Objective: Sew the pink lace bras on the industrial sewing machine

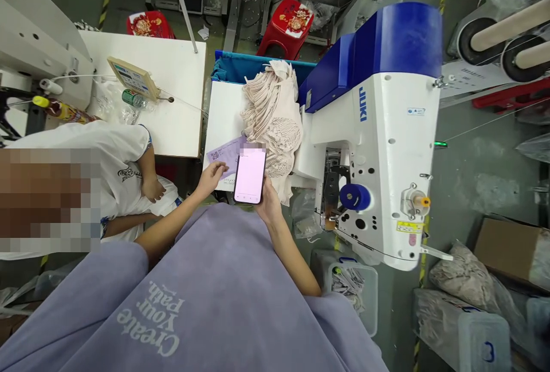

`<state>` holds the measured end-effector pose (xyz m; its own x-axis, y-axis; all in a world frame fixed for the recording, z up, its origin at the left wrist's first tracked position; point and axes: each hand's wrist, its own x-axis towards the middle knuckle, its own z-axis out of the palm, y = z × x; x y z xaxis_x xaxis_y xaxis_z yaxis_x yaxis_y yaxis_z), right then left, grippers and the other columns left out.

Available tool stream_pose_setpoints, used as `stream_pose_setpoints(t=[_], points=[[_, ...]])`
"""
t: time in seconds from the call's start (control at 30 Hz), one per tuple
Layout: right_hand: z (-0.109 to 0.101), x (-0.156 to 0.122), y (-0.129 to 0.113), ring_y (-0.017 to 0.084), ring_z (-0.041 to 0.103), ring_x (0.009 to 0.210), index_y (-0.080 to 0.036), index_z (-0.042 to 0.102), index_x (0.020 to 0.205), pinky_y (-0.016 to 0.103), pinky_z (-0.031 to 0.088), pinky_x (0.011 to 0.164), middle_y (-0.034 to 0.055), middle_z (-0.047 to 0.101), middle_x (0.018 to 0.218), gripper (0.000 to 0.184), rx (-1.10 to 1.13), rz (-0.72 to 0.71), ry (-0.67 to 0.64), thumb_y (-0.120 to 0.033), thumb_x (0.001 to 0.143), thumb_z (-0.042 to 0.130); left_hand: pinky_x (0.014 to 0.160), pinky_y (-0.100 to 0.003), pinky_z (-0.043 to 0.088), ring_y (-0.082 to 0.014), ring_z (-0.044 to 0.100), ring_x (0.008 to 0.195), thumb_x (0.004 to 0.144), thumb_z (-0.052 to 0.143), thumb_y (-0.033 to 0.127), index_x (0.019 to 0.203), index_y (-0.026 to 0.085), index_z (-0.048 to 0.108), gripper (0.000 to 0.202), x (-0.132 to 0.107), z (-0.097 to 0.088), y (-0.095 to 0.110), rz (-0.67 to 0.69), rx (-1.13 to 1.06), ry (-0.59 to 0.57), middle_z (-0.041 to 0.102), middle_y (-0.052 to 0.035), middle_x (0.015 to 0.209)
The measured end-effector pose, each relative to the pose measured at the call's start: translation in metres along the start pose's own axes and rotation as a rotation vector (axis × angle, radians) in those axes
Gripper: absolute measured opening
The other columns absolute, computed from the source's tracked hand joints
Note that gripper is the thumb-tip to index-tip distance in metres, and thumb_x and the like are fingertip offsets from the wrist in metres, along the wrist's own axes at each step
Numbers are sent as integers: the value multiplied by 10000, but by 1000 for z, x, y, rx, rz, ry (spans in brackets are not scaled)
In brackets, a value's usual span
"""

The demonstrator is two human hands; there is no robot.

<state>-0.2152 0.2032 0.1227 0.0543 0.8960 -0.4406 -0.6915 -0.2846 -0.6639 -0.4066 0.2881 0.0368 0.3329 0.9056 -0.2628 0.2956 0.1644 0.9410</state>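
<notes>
My right hand (pixel 270 201) is closed around a smartphone (pixel 250 177), gripping its lower right side. The phone's lit, pale pink screen faces up. My left hand (pixel 211 178) is at the near left edge of a purple paper slip (pixel 227 151) with a QR code, fingers loosely bent and pointing right. Whether its fingertips touch the slip I cannot tell. Beyond the phone lies a heaped stack of cream lace fabric pieces (pixel 275 114) on the white table (pixel 223 111), partly hidden behind the phone.
On the right stands a white and blue JUKI sewing machine (pixel 378 148). Another person's hand (pixel 153 190) rests at the left, beside a second white table (pixel 180 102). Red stools (pixel 290 22) stand behind. A clear plastic bin (pixel 369 297) of scraps sits below the machine.
</notes>
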Motion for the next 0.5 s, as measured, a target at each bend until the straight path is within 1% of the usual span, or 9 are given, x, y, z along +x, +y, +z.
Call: stream_pose_setpoints(t=[0.03,0.07,0.13,0.2,0.27,0.4,0.5], points=[[0,2,1,243,622,1209,-318,549,1302,402,587,915,9,642,1342,544,-3,-12,3,-560,829,668,998,-501,528,-305,646,1197,1040,294,454,1349,128,549,517,-10,4,11,-11,-73,-59,689,-184,1239],[0,5,3,240,622,1206,-316,549,1306,402,583,924,10,640,1343,543,-9,-25,-2,-591,848,645,928,-465,565,-296,687,1121,1038,293,462,1346,121,555,529,-20,7,21,-20,-139,-121,716,-177,1179],[2,8,6,236,622,1203,-316,556,1304,404,569,952,13,639,1344,532,-31,-53,-17,-621,872,613,858,-417,588,-287,717,1042,994,431,440,1319,125,589,479,-38,14,41,-25,-249,-223,739,-157,1134],[4,10,9,229,626,1195,-319,568,1288,409,554,976,11,642,1336,512,-56,-84,-24,-638,887,588,876,-402,579,-285,712,1048,898,598,346,1298,142,614,450,-49,18,58,-19,-327,-275,736,-138,1168],[5,12,10,224,633,1177,-325,574,1270,419,547,986,4,652,1312,503,-64,-94,-23,-653,889,579,924,-409,560,-284,696,1082,825,665,258,1298,153,619,486,-54,20,69,-9,-384,-290,725,-124,1211],[6,15,10,213,625,1178,-324,581,1244,401,541,983,-6,663,1277,523,-43,-100,-8,-676,858,619,987,-442,525,-289,672,1121,793,681,204,1296,151,623,509,-52,18,77,8,-450,-291,713,-119,1241],[6,17,8,205,644,1127,-308,595,1197,384,546,948,-3,692,1206,497,-55,-113,6,-668,857,628,1008,-451,511,-294,661,1148,795,675,186,1296,151,623,505,-52,14,79,15,-466,-295,706,-119,1254]])
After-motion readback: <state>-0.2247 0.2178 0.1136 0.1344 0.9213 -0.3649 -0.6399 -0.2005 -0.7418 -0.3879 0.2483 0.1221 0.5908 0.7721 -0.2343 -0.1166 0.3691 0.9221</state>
